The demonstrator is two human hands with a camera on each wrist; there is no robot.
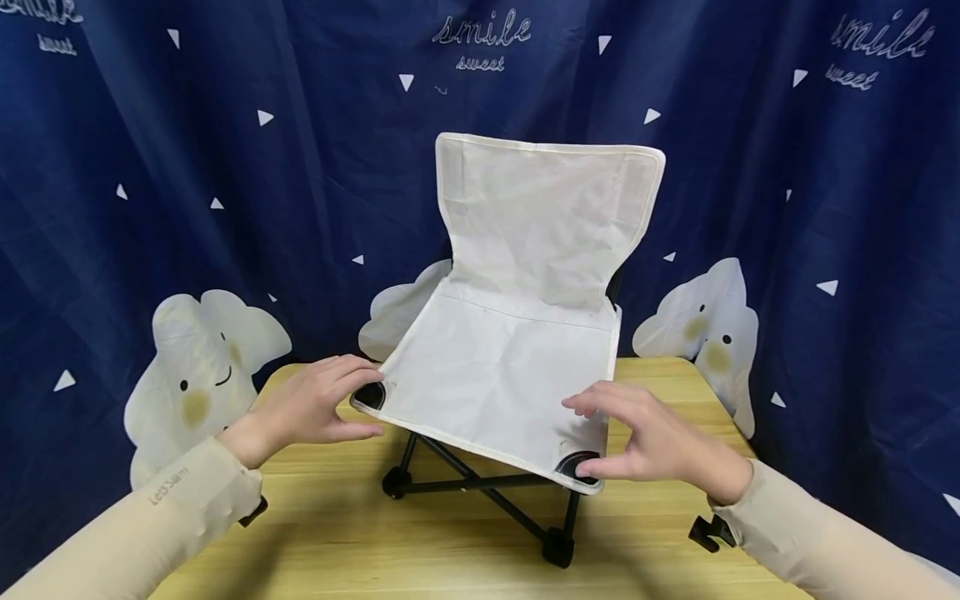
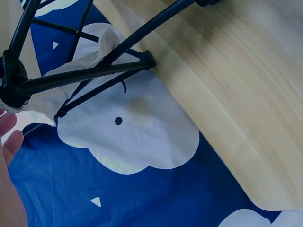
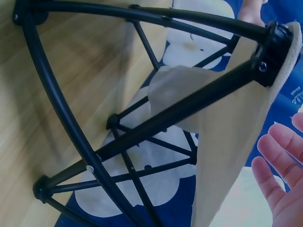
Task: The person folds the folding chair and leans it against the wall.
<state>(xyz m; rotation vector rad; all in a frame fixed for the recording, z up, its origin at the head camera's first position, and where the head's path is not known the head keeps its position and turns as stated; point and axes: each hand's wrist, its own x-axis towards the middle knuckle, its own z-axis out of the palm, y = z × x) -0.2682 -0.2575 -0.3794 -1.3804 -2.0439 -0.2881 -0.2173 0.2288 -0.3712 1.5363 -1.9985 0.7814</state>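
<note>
A folding camp chair (image 1: 510, 358) with a white fabric seat and backrest stands unfolded on a wooden table. Its crossed black legs (image 3: 175, 113) show from below in the right wrist view. My left hand (image 1: 318, 402) is at the seat's front left corner, fingertips by the black corner patch (image 1: 370, 395), fingers loosely bent; whether they touch the fabric I cannot tell. Over the front right corner hovers my right hand (image 1: 648, 429), fingers spread, thumb by the other black patch (image 1: 577, 464). In the right wrist view its fingers (image 3: 279, 156) look apart from the cloth.
The wooden tabletop (image 1: 337, 525) lies under the chair, with rounded back corners. Behind it hangs a dark blue curtain (image 1: 337, 167) with white triangles, lettering and cloud faces. A black strap clip (image 1: 712, 533) hangs by the right sleeve.
</note>
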